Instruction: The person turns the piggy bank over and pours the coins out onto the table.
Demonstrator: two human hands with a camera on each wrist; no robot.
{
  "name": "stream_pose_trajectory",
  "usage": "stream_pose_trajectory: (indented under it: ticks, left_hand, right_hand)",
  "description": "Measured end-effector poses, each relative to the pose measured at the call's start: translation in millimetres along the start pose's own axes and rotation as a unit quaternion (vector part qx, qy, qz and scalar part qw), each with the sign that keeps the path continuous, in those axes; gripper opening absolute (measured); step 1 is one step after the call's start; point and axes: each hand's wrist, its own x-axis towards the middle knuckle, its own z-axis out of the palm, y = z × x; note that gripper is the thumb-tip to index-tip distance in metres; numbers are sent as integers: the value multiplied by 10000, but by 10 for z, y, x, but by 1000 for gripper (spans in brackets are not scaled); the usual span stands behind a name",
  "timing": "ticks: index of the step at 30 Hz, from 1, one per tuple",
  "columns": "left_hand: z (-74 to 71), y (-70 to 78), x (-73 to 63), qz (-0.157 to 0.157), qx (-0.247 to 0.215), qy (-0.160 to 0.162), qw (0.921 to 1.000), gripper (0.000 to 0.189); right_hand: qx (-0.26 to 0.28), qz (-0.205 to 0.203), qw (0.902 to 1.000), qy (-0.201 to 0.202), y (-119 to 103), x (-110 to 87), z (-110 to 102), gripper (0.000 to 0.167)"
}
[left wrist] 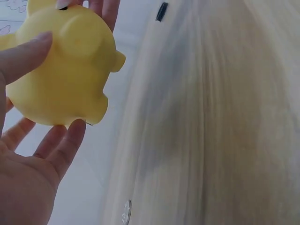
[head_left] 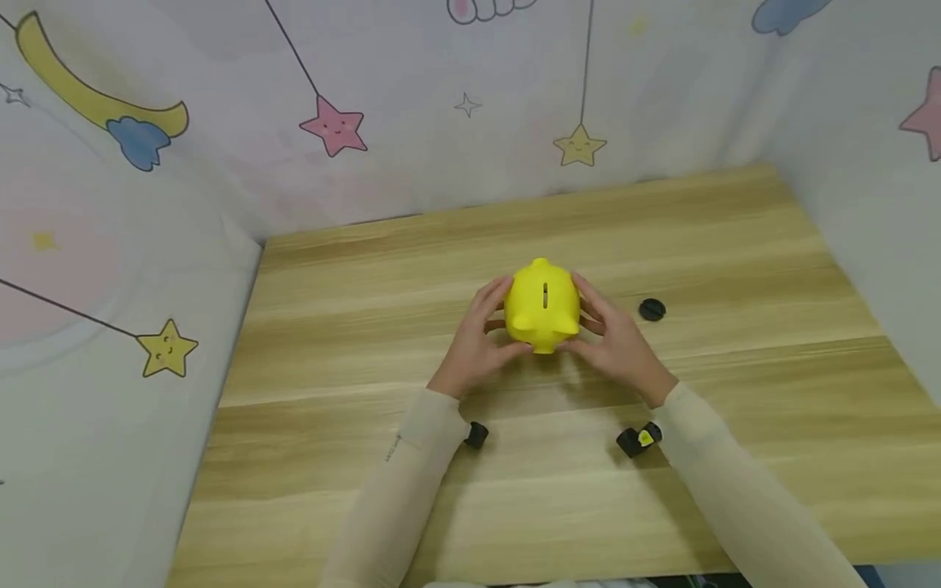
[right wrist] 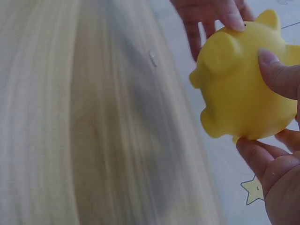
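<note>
A yellow pig-shaped piggy bank is held between both hands, its dark coin slot facing up. My left hand grips its left side, with thumb on the front and fingers around the side. From the opposite side my right hand grips it in the same way. Both wrist views show the snout and stubby feet of the piggy bank, with a gap between the feet and the wooden table. A black round plug lies just right of the right hand.
The wooden table meets patterned walls at its back and sides. A silvery coin lies on the tabletop in the left wrist view, and a small pale thing shows in the right wrist view. Black wrist devices sit by the sleeves.
</note>
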Motion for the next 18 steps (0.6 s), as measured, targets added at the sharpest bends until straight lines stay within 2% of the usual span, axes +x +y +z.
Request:
stream_pose_trajectory:
  ticks: [3, 6, 9, 13, 16, 18]
  left_hand:
    - [5, -7, -78, -203, -67, 28, 9998, 94]
    - [-14, -29, -55, -417, 48, 67, 9991, 89]
    - [-3, -28, -73, -768, 193, 301, 9964, 79]
    - [81, -10, -73, -1211, 316, 755, 9893, 64]
    - [147, 29, -50, -1572, 386, 972, 9820, 59]
    - [171, 68, -25, -1880, 493, 1019, 9756, 63]
  right_hand:
    - [156, 269, 9995, -104, -15, -42, 23, 93]
    - [99, 440, 9988, -163, 14, -12, -2, 82]
    - [-59, 721, 9971, -247, 21, -6, 18, 69]
    - [-302, 1007, 9941, -272, 12, 23, 102, 56]
    - [-539, 1204, 9912, -142, -18, 60, 157, 55]
    - [-662, 1426, 9876, -44, -51, 89, 171, 58]
